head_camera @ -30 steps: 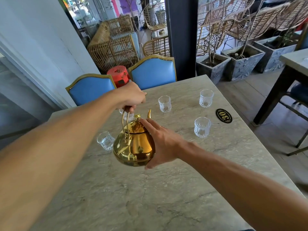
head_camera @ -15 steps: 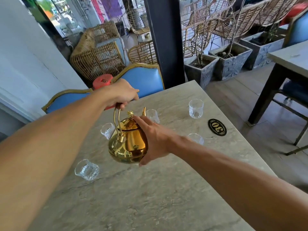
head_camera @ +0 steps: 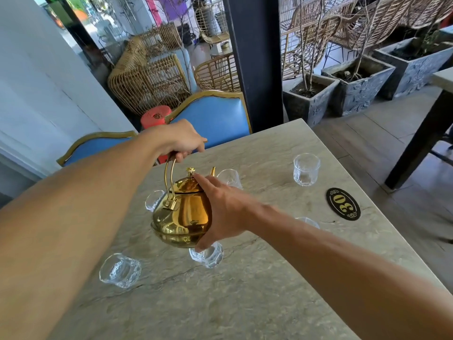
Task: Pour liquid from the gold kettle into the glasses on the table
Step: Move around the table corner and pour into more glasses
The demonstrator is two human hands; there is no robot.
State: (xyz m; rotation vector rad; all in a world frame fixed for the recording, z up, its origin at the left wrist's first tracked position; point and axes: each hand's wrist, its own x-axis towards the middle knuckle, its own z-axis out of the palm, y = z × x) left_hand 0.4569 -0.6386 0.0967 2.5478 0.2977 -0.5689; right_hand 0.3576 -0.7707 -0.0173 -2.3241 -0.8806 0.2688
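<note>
Table (head_camera: 245, 303): grey veined top. It carries every glass, and both my forearms reach out over it.
Blue chairs (head_camera: 215, 116): two stand at the far edge, beyond my left hand.
Gold kettle (head_camera: 182, 217): held clear of the table top, between my two hands. The lid faces up and the spout points away from me.
Left hand (head_camera: 180, 139): above the kettle. My fingers are curled round the top of the looped handle and carry the weight.
Right hand (head_camera: 228, 212): flat against the kettle's right side with the fingers extended. The forefinger reaches up to the lid and the thumb lies under the belly.
Spout glass (head_camera: 231, 179): just beyond the spout tip, partly hidden by my right hand.
Far-right glass (head_camera: 306, 169): upright, well apart from the kettle.
Left glass (head_camera: 152, 200): partly hidden behind the handle.
Near-left glass (head_camera: 120, 269): beside my left forearm.
Centre glass (head_camera: 208, 255): directly below my right thumb.
Hidden glass (head_camera: 307, 220): only the rim shows, above my right forearm.
Fill levels: I cannot tell.
Number plaque (head_camera: 343, 204): black oval marked 30, lying flat near the table's right edge.
Lid knob (head_camera: 190, 171): my right forefinger tip touches it.
</note>
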